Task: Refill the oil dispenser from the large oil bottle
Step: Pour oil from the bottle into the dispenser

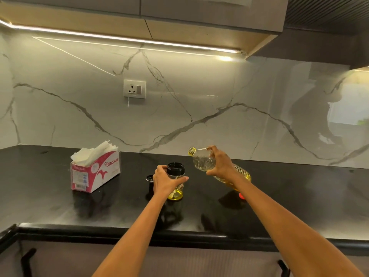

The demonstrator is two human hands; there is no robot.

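Right hand grip wraps the large oil bottle, tilted, open mouth above and right of the oil dispenser. Left hand grip steadies the dispenser on the desk. Centre the mouth over the opening before tilting slowly.

Home kitchen; black countertop, marble backsplash, overhead cabinets.
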